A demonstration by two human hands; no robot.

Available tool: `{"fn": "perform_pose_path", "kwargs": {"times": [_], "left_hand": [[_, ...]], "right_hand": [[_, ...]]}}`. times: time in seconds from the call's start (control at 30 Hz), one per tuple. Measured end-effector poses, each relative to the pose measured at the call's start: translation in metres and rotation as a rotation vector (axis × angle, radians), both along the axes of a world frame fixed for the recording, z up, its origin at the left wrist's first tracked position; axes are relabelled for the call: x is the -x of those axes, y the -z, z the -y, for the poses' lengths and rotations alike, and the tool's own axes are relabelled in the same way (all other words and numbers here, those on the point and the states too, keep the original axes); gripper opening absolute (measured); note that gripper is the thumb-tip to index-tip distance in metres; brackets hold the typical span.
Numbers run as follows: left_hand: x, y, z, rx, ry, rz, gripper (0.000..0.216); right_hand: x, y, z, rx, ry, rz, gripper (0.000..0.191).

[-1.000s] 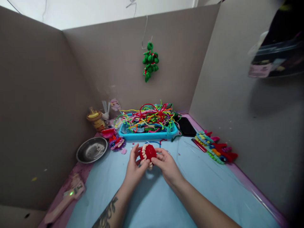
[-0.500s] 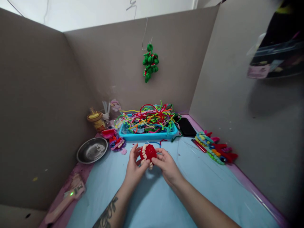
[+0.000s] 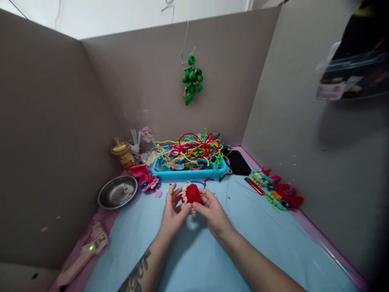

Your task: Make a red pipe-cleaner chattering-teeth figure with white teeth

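Both my hands hold a small red fuzzy craft piece edged with a row of white loops, just above the light blue table cover. My left hand pinches its left side with thumb and fingers. My right hand grips its right and lower side, fingers curled. Behind the piece stands a turquoise tray heaped with several coloured pipe cleaners.
A steel bowl with small white bits sits at left, with a pink glue gun nearer. Finished colourful pipe-cleaner pieces lie at right, a black phone beside the tray. A green pipe-cleaner ornament hangs on the cardboard wall.
The red piece has turned slightly in my fingers and sits a little more upright; my hands stay in the same place.
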State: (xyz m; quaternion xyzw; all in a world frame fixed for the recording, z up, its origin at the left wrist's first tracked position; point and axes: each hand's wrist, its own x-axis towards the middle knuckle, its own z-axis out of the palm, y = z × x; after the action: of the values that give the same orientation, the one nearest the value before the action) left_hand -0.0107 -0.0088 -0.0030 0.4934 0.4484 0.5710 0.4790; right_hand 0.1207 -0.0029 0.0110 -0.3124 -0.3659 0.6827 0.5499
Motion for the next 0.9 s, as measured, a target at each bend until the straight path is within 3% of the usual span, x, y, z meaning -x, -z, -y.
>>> {"fn": "perform_pose_path", "kwargs": {"times": [0.9], "left_hand": [[0.0011,0.0065,0.0012,-0.079,0.121,0.051,0.076]], "right_hand": [[0.001,0.0062,0.0003,-0.037,0.006,0.01,0.036]]}}
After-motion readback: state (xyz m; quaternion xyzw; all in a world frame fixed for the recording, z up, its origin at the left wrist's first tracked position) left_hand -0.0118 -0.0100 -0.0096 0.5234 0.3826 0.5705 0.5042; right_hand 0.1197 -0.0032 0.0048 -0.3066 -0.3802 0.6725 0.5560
